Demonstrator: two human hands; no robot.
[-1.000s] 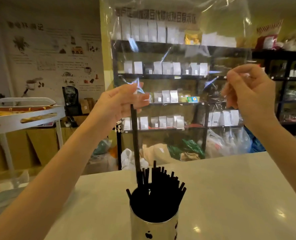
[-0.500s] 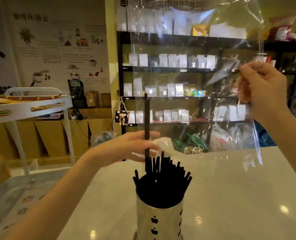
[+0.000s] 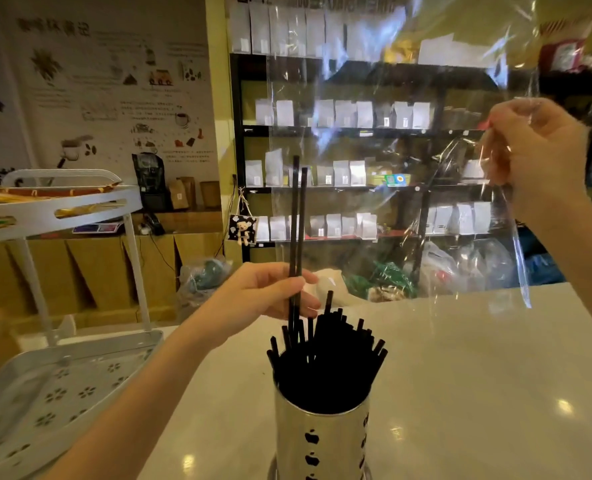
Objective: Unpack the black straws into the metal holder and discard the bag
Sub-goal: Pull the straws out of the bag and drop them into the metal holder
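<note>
While the left hand (image 3: 270, 292) pinches two long thin black plastic straws (image 3: 296, 237) upright, their lower ends dip among the bundle in the perforated cylindrical metal holder (image 3: 322, 441) on the glossy cream desk (image 3: 478, 393). Right hand (image 3: 537, 157) grips the clear crinkled plastic bag (image 3: 391, 150) aloft (apparently empty). Next: release these last straws, then bin the bag.

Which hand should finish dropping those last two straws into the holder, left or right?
Left. The left hand already grips the two straws upright just above the metal holder. The right hand is off to the side, holding up the clear bag.
</note>
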